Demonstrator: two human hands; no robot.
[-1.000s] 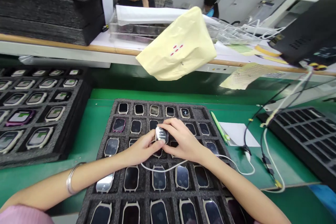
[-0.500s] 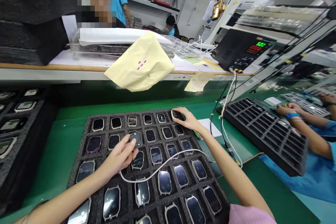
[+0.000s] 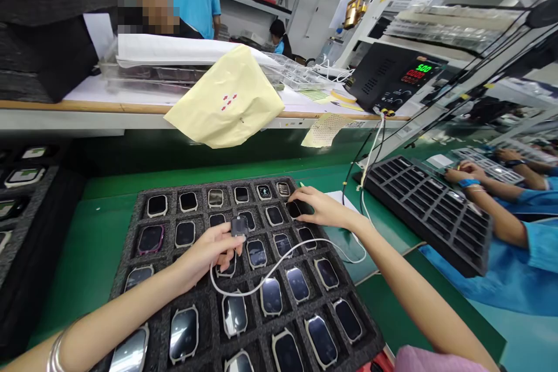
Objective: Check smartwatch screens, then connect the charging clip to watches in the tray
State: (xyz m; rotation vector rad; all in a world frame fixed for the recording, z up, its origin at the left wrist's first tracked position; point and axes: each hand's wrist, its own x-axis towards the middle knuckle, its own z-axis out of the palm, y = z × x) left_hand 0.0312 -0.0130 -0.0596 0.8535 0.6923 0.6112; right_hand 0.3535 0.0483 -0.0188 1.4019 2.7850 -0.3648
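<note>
My left hand (image 3: 220, 247) pinches a small dark square charger head (image 3: 239, 225), held over the foam tray (image 3: 203, 218). A white cable (image 3: 261, 288) loops from beneath that hand across the tray to the right. At the tray's far right, my right hand (image 3: 320, 207) has its thumb and fingers closed on a smartwatch case (image 3: 294, 209) in the second row. Just behind it, a watch (image 3: 283, 189) with a lit screen lies in the corner slot. Another lit watch (image 3: 264, 191) lies beside that one. Strapless watch cases fill the other visible slots, screens mostly dark.
Left stands another dark foam tray (image 3: 52, 197) with watch parts. Yellow paper (image 3: 226, 99) hangs over the shelf edge. A power supply (image 3: 392, 78) stands on the shelf, its cables hanging down. A black compartment tray (image 3: 427, 209) and a co-worker's hands (image 3: 466, 174) are to the right.
My right hand has let go of the far corner watch, now in its slot, and moved nearer to the watch in front of it. My left hand has shifted right with the charger head.
</note>
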